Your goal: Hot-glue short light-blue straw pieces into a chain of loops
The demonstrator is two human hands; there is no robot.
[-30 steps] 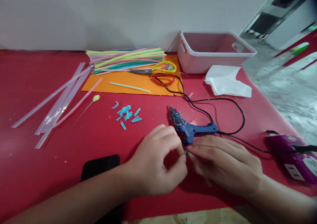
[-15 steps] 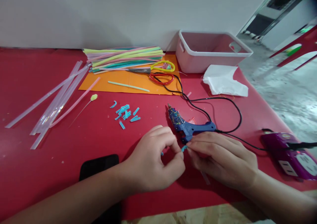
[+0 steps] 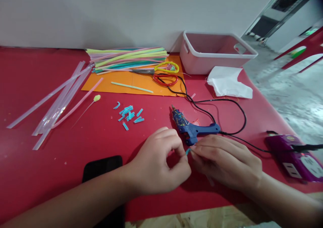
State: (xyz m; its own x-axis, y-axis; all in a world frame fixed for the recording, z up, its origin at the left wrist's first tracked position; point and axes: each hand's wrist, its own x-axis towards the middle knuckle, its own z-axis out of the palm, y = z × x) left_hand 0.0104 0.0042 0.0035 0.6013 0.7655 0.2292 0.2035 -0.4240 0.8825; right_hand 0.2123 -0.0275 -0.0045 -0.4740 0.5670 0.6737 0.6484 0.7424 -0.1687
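Observation:
A short piece of blue pipe cleaner (image 3: 187,151) shows between my two hands, close to the table's front. My left hand (image 3: 160,164) is closed in a pinch at its left end, thumb and forefinger pressed together. My right hand (image 3: 227,162) pinches the other end, its fingers covering most of what they hold. Just beyond the hands lies a blue glue gun (image 3: 193,130), nozzle pointing away. Several cut blue pipe cleaner pieces (image 3: 127,113) form a loose pile to the left of it.
Behind are a bundle of coloured pipe cleaners (image 3: 126,60), scissors (image 3: 165,80) on orange card (image 3: 113,90), a pink bin (image 3: 202,63) and white paper (image 3: 227,83). Clear glue sticks (image 3: 60,103) lie left, a phone (image 3: 101,167) near my left forearm. A purple power strip (image 3: 290,157) sits right.
Both hands keep their pinch on the blue piece. My left thumb has shifted slightly right and down, and the small blue bit inside the left hand's curl no longer shows.

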